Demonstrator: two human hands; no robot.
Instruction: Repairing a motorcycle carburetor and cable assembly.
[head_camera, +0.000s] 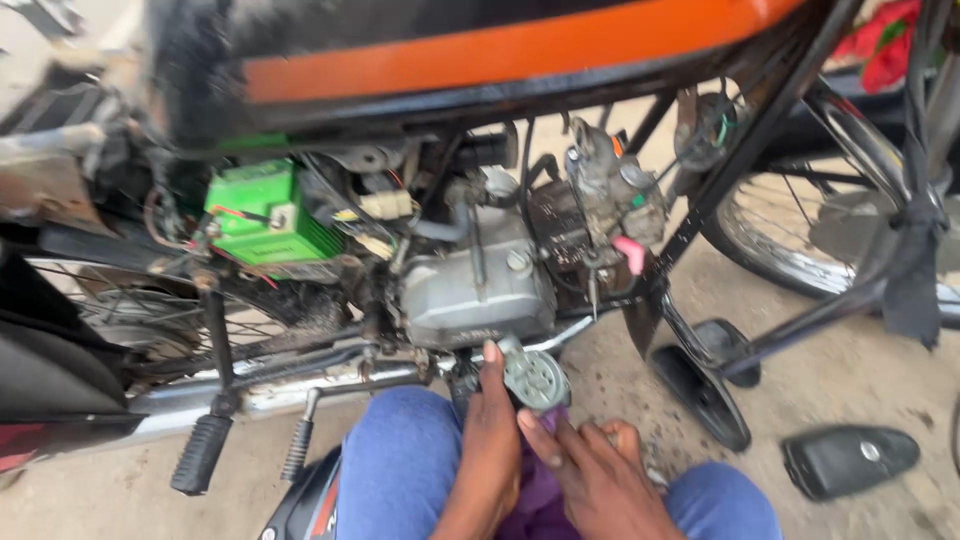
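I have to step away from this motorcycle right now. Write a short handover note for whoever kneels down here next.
Left hand: holds the small round grey metal part up just under the engine block, thumb on its edge.
Right hand: fingertips touch the part's lower side, over a purple cloth.
Green battery sits exposed in the frame; a black cover lies on the ground at right.
Done: part is off and in hand. Left: it is not mounted anywhere.
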